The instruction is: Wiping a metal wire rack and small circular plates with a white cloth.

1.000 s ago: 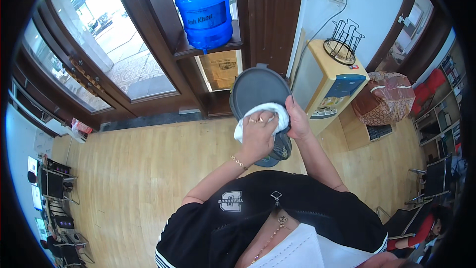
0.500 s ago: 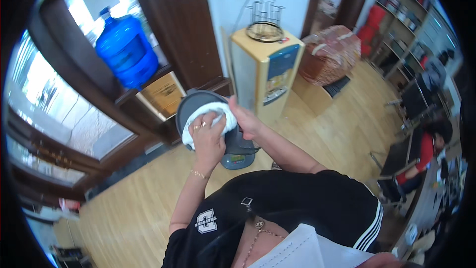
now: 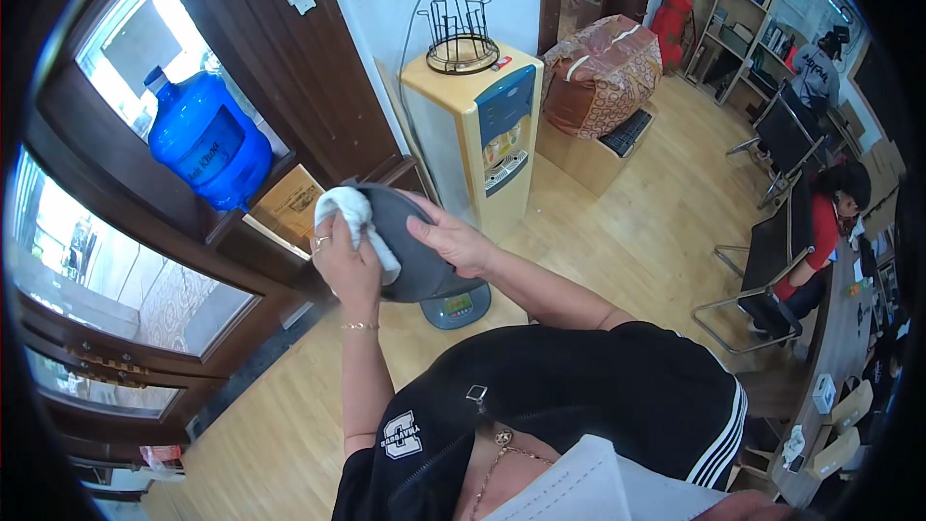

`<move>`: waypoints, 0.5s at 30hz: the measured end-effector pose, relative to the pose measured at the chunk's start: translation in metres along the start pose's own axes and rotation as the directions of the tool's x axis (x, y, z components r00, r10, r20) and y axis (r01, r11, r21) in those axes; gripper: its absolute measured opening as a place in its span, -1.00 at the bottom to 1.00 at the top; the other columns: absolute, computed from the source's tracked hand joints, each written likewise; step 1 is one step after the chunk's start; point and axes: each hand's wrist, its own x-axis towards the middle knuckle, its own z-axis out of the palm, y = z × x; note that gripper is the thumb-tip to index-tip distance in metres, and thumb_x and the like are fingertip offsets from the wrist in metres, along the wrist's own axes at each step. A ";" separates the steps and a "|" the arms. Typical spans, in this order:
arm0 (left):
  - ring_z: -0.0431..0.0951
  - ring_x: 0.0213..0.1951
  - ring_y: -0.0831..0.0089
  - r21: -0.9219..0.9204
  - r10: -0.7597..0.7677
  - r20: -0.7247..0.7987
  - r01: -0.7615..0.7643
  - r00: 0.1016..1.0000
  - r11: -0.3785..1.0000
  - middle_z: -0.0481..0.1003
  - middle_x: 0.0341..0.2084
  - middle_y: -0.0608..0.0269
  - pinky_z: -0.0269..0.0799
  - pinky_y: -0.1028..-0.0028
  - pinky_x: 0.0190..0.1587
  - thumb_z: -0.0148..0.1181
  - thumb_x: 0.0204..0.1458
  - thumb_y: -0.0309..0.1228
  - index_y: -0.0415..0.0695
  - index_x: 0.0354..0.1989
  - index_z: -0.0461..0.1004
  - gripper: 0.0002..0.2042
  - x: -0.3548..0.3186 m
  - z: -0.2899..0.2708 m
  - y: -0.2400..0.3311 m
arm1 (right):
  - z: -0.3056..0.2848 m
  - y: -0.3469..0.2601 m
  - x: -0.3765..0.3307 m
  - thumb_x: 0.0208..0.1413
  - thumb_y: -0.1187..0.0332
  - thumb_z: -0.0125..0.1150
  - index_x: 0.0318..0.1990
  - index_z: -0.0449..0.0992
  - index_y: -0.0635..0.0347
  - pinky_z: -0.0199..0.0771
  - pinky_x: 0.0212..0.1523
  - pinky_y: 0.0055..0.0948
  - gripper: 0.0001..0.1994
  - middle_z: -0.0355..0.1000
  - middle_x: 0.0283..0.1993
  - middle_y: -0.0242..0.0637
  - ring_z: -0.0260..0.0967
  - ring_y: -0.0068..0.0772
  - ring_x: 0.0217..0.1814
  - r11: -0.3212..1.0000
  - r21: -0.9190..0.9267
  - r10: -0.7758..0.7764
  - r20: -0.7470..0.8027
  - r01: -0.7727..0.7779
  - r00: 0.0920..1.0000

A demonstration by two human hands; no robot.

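My left hand grips a folded white cloth and presses it against the left rim of a dark grey, round, pan-like vessel. The vessel is held up in front of me, tilted so that its smooth curved side shows; its exact kind is unclear. My right hand clasps its right side, with the thumb lying on the grey surface and the other fingers mostly hidden. Just below the vessel, partly covered by it, is a rounded blue-grey device with a green display.
A yellow water dispenser stands ahead with a black wire cup rack on top. Left of it, a blue water bottle rests on a ledge. A large wrapped bundle sits on a box at right. Two people are by desks at far right.
The cloth has moved from the vessel's inner face to its left edge. The vessel has turned, showing more of its side. My view has shifted a little to the right.
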 end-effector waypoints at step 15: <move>0.40 -0.17 0.04 -0.218 0.163 0.240 -0.110 0.957 0.970 0.45 -0.21 0.01 0.24 0.17 -0.18 0.15 -0.26 -0.50 -0.24 -0.19 0.47 -0.65 -0.040 -0.012 0.059 | -0.008 0.016 -0.009 0.32 0.15 -0.08 0.39 -0.03 0.10 0.19 0.24 -0.44 -0.43 0.18 0.27 -0.30 0.12 -0.50 0.28 0.998 0.069 0.002 -0.067 0.003 0.998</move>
